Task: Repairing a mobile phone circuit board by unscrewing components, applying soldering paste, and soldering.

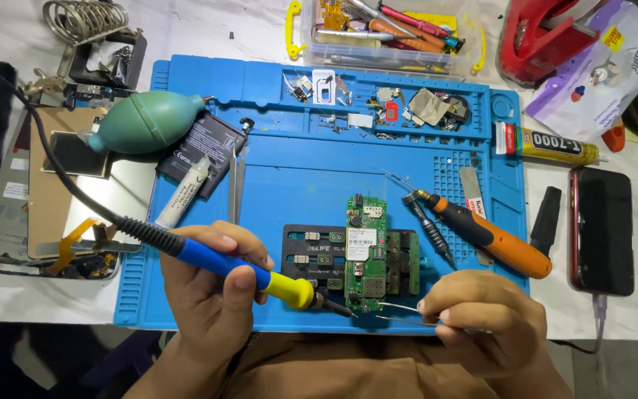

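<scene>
Near edge: left hand (212, 295) is gripping a soldering iron (249, 272) w/ blue-and-yellow handle, fingers curled tight round the barrel, thumb lying along the top; wrist is running out of frame at the bottom. Iron tip is pointing right and meeting the lower end of a green circuit board (364, 253). Right hand (485, 318) is pinching thin metal tweezers (404, 313) btwn thumb and fingertips, fingers bunched narrow; tweezer points are reaching left to the same lower board edge, just beside the iron tip. Whether tip and tweezers are touching a part there cannot be told, too small. Forearm is cut off by the frame.

Mid: board is sitting upright in a black holder (311, 258) on the blue work mat (289, 177). An orange-handled screwdriver (492, 236) is lying at an angle just right of the holder. The iron's black cable is trailing up-left.

Far: a green rubber blower (145, 122) is resting on a dark battery pack (204, 148) at the mat's left corner. Small parts are filling the mat's top trays, hard to make out. A glue tube (548, 144) is lying beside the right edge; a dark phone (603, 229) is lying further right, off the mat.
</scene>
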